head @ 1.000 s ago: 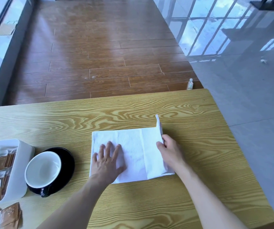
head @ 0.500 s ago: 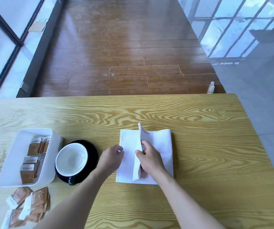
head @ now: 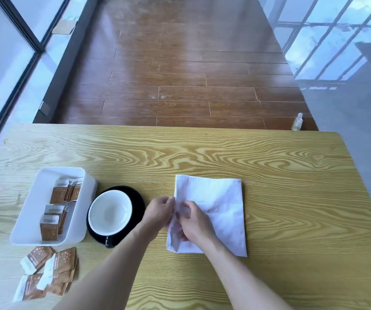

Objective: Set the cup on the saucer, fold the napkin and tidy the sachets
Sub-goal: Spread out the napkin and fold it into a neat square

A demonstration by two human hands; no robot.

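The wooden desk point(head: 292, 198) carries a white napkin point(head: 222, 204), folded over, right of centre. Both hands pinch its left edge: left hand point(head: 158, 211), right hand point(head: 193, 222). The cup point(head: 109, 212) sits on the black saucer point(head: 138, 204); loose sachets point(head: 48, 271) lie near a white tray point(head: 32, 206).

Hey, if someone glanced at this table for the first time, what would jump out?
Two hands, left hand and right hand, pinching the left edge of a white napkin mid-table. Left of it, a white cup sits on a black saucer, beside a white tray of brown sachets, more loose sachets in front.
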